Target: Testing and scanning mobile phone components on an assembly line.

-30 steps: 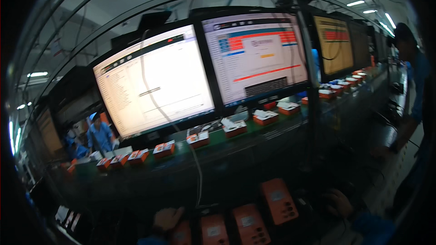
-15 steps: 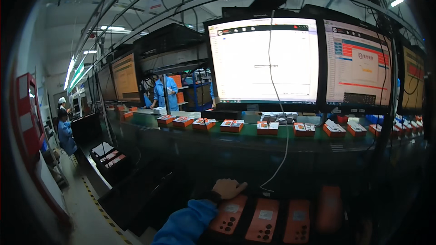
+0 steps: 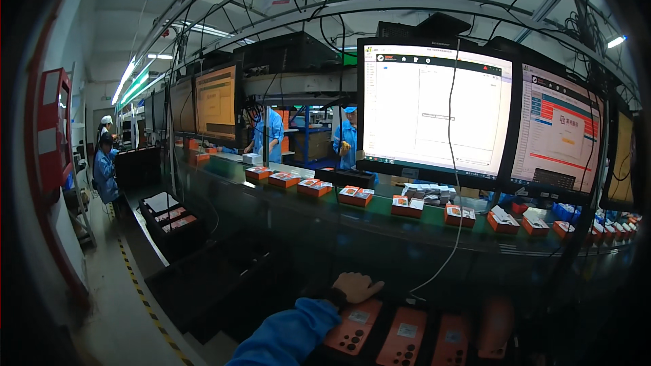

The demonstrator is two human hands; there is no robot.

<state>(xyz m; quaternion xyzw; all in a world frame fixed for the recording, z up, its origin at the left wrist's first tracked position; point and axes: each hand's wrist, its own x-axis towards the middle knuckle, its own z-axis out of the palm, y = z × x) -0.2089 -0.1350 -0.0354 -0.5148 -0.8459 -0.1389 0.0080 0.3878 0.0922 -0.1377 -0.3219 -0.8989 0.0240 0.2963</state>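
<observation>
Dim workshop: a green conveyor belt [image 3: 434,215] carries at least nine orange boxes [image 3: 409,209] below two bright monitors [image 3: 407,122]. Four orange phones [image 3: 405,333] (the rightmost blurred) sit in a row on a dark bench [image 3: 430,333]; the left hand [image 3: 357,287] lies open at the leftmost's top edge. Right hand unseen: I cannot tell its state.

Orange phones [image 3: 405,333] lie side by side on the dark worktop [image 3: 442,303]. Behind them is a long green belt [image 3: 382,208], with little orange-and-white boxes [image 3: 407,206] sitting on it in a line.
</observation>
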